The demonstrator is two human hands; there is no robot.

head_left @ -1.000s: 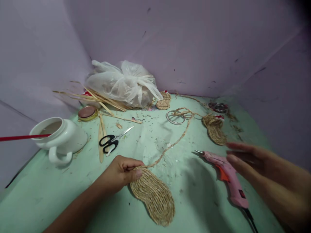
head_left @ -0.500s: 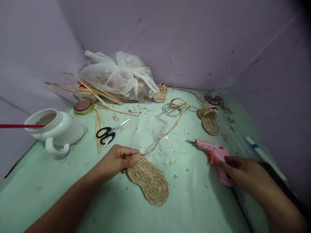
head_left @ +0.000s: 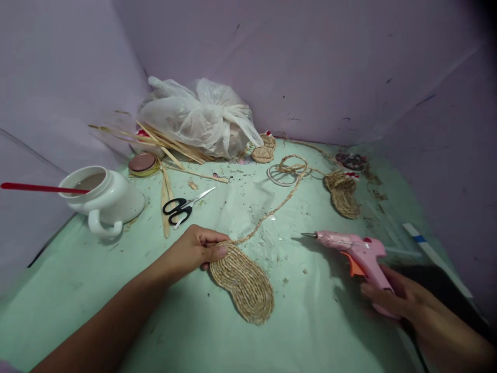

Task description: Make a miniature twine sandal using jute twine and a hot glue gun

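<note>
My left hand [head_left: 194, 251] pinches the upper left edge of a flat woven straw sole [head_left: 243, 282] lying on the green table [head_left: 77, 290]. A braided straw cord [head_left: 272, 210] runs from that edge up to a coil at the back. My right hand [head_left: 396, 298] is wrapped round the handle of a pink glue gun [head_left: 355, 254], lifted a little, with its metal nozzle pointing left toward the sole.
Black-handled scissors [head_left: 181, 207] lie behind my left hand. A white cup [head_left: 106, 199] with a red stick [head_left: 39, 187] stands at the left. At the back are a plastic bag [head_left: 202, 119], straw strips [head_left: 155, 142], a round tin [head_left: 143, 163], a white ring [head_left: 280, 176] and a second woven sole [head_left: 344, 194].
My right hand reached down, closed round the glue gun's handle and lifted it off the table. My left hand stayed on the sole's edge.
</note>
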